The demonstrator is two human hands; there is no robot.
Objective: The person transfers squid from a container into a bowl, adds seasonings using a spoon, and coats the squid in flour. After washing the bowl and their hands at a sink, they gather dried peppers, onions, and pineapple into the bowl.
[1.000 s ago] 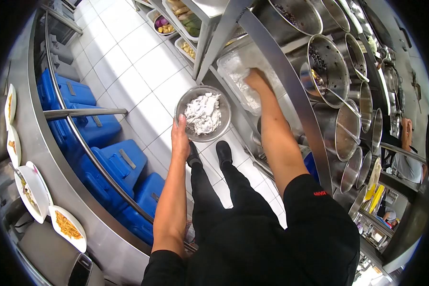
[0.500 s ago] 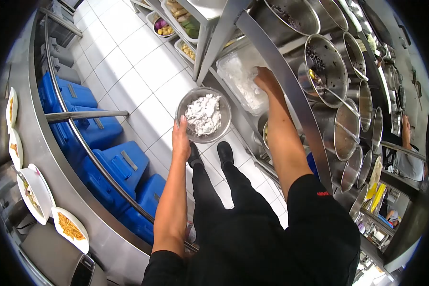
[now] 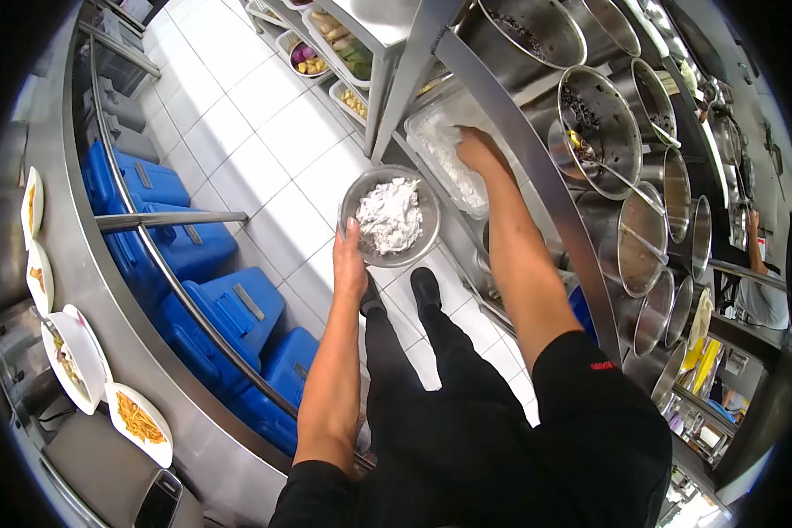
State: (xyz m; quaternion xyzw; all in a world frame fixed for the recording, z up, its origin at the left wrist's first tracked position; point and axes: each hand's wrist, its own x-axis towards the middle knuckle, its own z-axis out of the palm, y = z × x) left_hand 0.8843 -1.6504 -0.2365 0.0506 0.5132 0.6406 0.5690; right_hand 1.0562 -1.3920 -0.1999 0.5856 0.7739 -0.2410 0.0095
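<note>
My left hand (image 3: 349,257) grips the near left rim of a round metal bowl (image 3: 432,207), thumb on the edge. In the bowl lies a heap of clumpy pieces coated in white powder (image 3: 390,216). To the right, on a shelf below the steel counter, stands a clear plastic tub (image 3: 475,209) with white powder (image 3: 436,145) in it. My right hand (image 3: 473,150) reaches over this tub, bent downward. Its fingertips are hidden, so what they hold, if anything, does not show.
Steel pots (image 3: 620,132), some with ladles, line the counter at right. Blue lidded bins (image 3: 229,308) stand under the left counter (image 3: 150,326), which carries plates of food (image 3: 139,418). Vegetable containers (image 3: 308,62) sit on a shelf ahead. Another person (image 3: 757,290) is at far right.
My right hand has shifted slightly left and up over the tub. The bowl and my left hand sit a little further right in view, as the whole scene has shifted slightly.
</note>
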